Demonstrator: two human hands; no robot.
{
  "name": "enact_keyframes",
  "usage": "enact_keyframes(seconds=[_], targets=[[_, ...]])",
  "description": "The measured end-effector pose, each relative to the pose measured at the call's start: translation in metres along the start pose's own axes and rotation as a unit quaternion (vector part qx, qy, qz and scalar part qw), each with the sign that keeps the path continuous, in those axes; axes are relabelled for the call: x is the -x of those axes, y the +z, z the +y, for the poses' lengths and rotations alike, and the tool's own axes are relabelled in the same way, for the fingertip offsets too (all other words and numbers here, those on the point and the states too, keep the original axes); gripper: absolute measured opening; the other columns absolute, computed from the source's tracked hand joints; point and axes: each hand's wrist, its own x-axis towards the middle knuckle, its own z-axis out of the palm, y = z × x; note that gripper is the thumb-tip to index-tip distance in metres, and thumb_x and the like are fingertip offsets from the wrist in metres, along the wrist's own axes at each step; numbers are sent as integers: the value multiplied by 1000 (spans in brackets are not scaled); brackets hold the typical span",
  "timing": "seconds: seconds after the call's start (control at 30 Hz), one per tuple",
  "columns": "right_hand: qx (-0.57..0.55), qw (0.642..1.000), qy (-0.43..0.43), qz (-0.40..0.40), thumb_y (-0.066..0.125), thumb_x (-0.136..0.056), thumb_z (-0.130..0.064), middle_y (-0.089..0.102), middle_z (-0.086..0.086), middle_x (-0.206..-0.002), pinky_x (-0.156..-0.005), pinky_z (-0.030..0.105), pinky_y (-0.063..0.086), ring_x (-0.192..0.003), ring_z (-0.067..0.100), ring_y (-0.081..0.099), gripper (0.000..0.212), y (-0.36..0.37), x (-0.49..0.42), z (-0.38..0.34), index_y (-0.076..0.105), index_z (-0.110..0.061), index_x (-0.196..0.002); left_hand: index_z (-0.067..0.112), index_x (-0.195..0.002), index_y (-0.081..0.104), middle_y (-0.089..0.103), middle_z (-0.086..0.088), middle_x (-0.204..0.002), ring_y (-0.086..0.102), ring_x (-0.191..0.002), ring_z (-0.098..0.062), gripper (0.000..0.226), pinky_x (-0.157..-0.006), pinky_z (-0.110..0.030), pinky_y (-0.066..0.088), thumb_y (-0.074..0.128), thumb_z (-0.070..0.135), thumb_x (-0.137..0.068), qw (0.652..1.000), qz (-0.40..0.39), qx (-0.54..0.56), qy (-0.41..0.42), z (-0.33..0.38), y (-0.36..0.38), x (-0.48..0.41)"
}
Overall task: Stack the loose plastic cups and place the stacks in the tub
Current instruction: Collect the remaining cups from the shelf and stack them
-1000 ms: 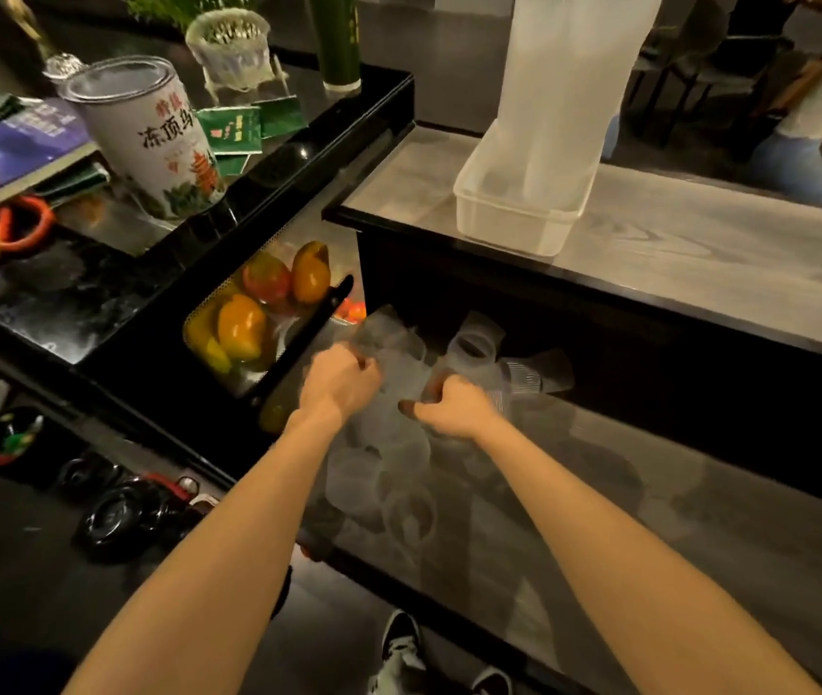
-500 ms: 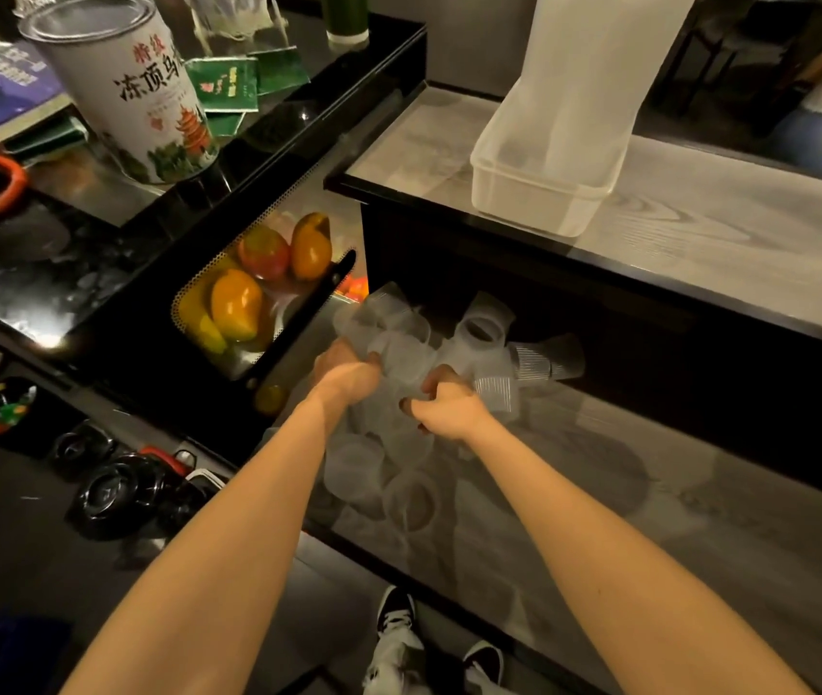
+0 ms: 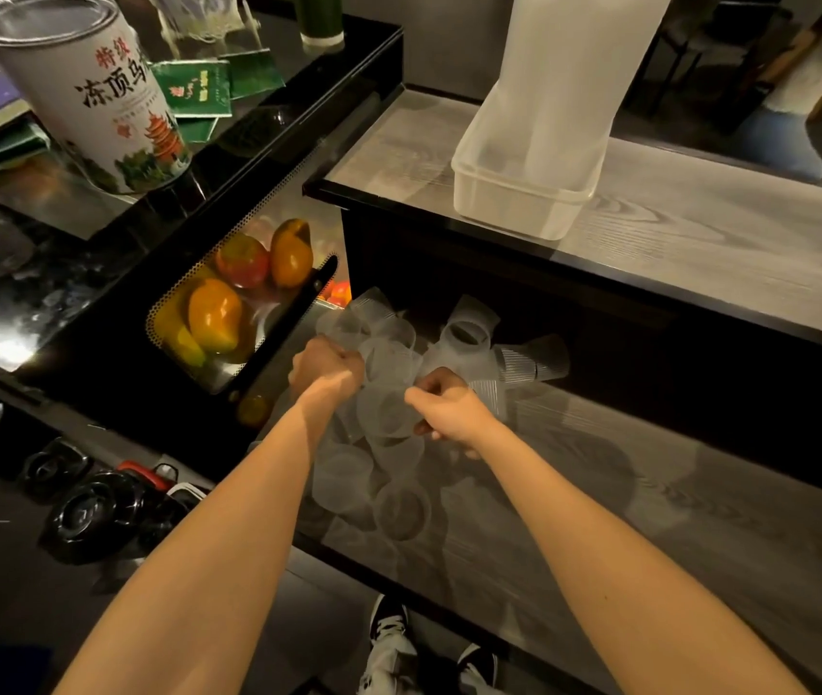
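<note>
Two hands are being worked in a heap of loose clear cups [image 3: 389, 393] on the lower shelf [image 3: 624, 534], under the overhang of the bench [image 3: 699, 253]. The left hand [image 3: 326, 368] is being held curled, fingers clenched at the left edge of the heap; a cup appears to be grasped, though the contact is hidden by the knuckles. The right hand [image 3: 449, 413] is being closed on a cup at the heap's middle, thumb and fingers pinched on its rim.

Key relation: the cups are lying directly between and just beyond both hands, with mouths facing several ways; a few ribbed ones [image 3: 529, 363] are lying on their sides to the right, long axes roughly level and pointing rightward. The right hand is nearer to those; the left is nearer to the cups by the fruit basket [image 3: 228, 313].

Containers: the tub [image 3: 514, 203] is standing on the bench, up and behind the heap, well apart from both hands. A tall stack of cups [image 3: 574, 67] is already being held upright in it. The basket is holding orange and red fruit only.

Judgement: stacking is partly done; many cups are being left loose. For nesting, the mouths of the two held cups would need to be aligned along one axis before being pushed together.
</note>
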Motion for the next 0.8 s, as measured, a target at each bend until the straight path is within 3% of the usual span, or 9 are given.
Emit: enact_keyframes(seconds=[0.07, 0.17, 0.3, 0.43, 0.53, 0.6, 0.7, 0.73, 0.8], targets=[[-1, 1000, -1, -3, 63, -92, -35, 66, 2, -92, -60, 28, 49, -84, 20, 74, 29, -1, 1, -1, 57, -14, -111, 13, -120, 65, 66, -13, -121, 62, -114, -38, 34, -79, -36, 43, 62, 34, -94, 1000, -12, -5, 1, 4, -1, -1], [-9, 1000, -7, -9, 63, -92, -36, 66, 1, -94, -61, 28, 49, -83, 19, 74, 30, -3, 1, -2, 58, -14, -111, 13, -120, 67, 69, -13, -118, 64, -107, -37, 38, -84, -40, 55, 63, 35, -89, 999, -37, -38, 2, 1, 2, -7], [-34, 999, -8, -20, 63, -93, -36, 67, 2, -104, -65, 28, 48, -86, 19, 72, 28, -7, 5, 0, 58, -19, -113, 17, -116, 72, 67, -15, -123, 63, -114, -38, 23, -91, -43, 54, 63, 20, -95, 999, -14, -28, 14, -5, 7, -7], [-60, 998, -1, -13, 62, -95, -35, 67, 4, -111, -57, 24, 43, -81, 18, 72, 20, -14, 8, 3, 58, -24, -112, 18, -107, 75, 66, -17, -124, 62, -114, -40, 19, -85, -41, 51, 58, 16, -99, 1000, 14, -14, 20, -6, 12, -9], [-75, 997, -2, -1, 56, -99, -33, 65, 3, -106, -52, 22, 43, -80, 19, 67, 14, -16, 9, 2, 62, -32, -112, 12, -111, 70, 64, -20, -124, 62, -113, -42, 20, -83, -42, 50, 54, 18, -100, 999, 38, -10, 17, -4, 10, -6], [-91, 996, 3, 8, 51, -102, -38, 63, -1, -98, -57, 25, 43, -81, 18, 63, 18, -17, 9, 0, 65, -34, -113, 8, -114, 65, 61, -20, -125, 61, -112, -43, 21, -81, -43, 51, 54, 19, -101, 999, 49, 9, 7, -4, 8, -7], [-128, 991, 21, 27, 48, -102, -39, 60, 1, -91, -63, 29, 45, -82, 19, 58, 28, -19, 8, -1, 68, -28, -119, 10, -103, 59, 60, -19, -120, 66, -103, -44, 8, -82, -45, 59, 56, 14, -98, 998, 25, 61, 10, -5, 5, -10], [-148, 988, 27, 35, 47, -103, -37, 59, 2, -90, -63, 30, 45, -81, 20, 57, 29, -20, 7, -1, 68, -29, -120, 14, -96, 57, 60, -17, -119, 69, -96, -45, 2, -75, -47, 62, 57, 12, -96, 995, 9, 94, 11, -6, 6, -11], [-187, 980, 37, 62, 44, -104, -35, 59, 2, -91, -63, 30, 45, -82, 21, 57, 29, -22, 5, -1, 68, -29, -121, 23, -89, 54, 55, -13, -124, 69, -92, -45, 16, -50, -40, 61, 54, 10, -98, 987, -10, 161, 7, -7, 6, -11]])
